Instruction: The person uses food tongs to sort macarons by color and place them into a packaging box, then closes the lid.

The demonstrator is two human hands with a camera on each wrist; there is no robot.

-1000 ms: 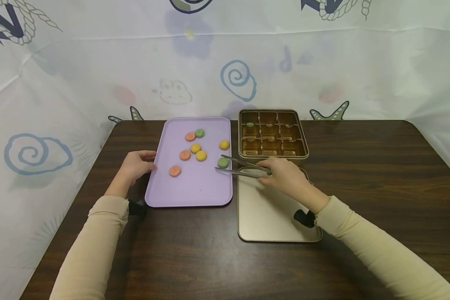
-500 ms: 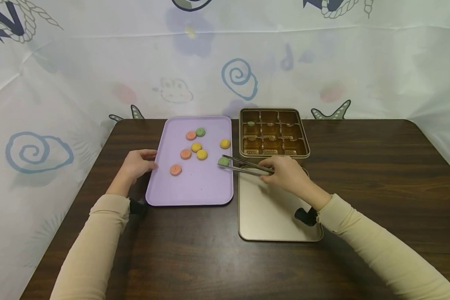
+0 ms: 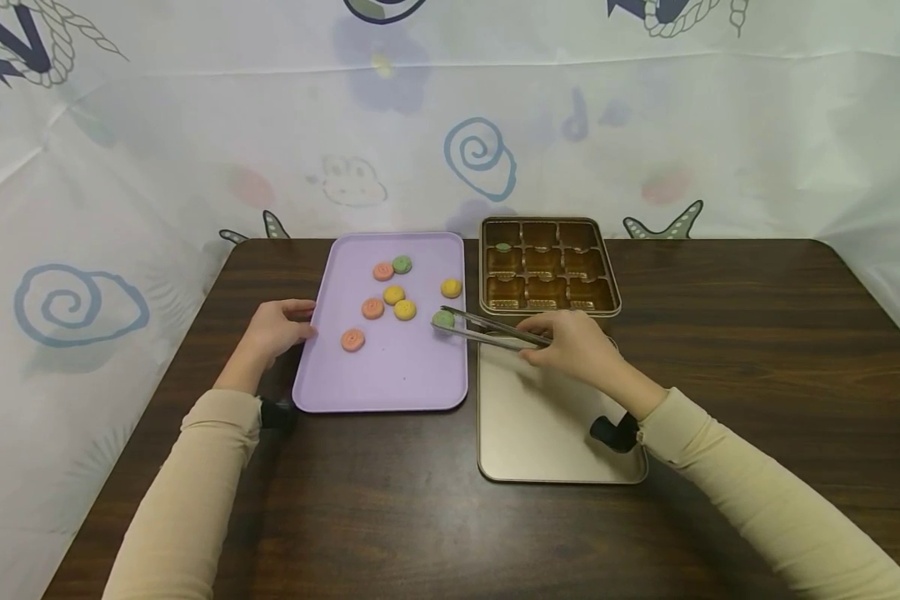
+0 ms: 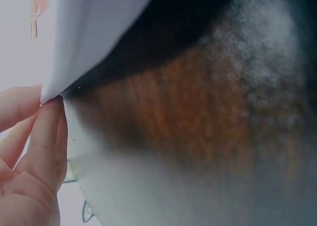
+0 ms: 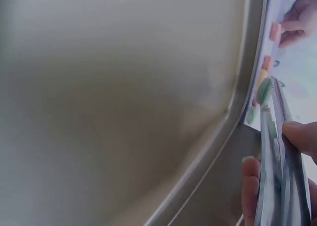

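Observation:
At the left side of the lilac tray [image 3: 378, 379], my left hand [image 3: 272, 327] pinches its rim between thumb and fingers [image 4: 44, 137]. My right hand [image 3: 573, 346] holds metal tongs [image 3: 498, 325] that reach over the tray's right edge. A green round cookie-like piece [image 3: 442, 318] is between the tong tips, near that edge. In the right wrist view the tongs [image 5: 297, 176] narrow onto the green piece [image 5: 264, 90]. Several other pieces lie on the tray: orange [image 3: 352, 340], yellow [image 3: 405, 310] and another green one [image 3: 402, 264].
A gold box [image 3: 611, 310] with several brown compartments stands at the back; a green piece [image 3: 502, 247] sits in one of its left compartments. A flat gold lid or pan [image 3: 540, 437] lies in front of it, under my right forearm. A printed cloth [image 3: 570, 167] hangs behind the table [image 3: 390, 500].
The tong tips have drawn together on the green piece, and it has shifted slightly left and back with them. My left hand has stayed at the tray's rim.

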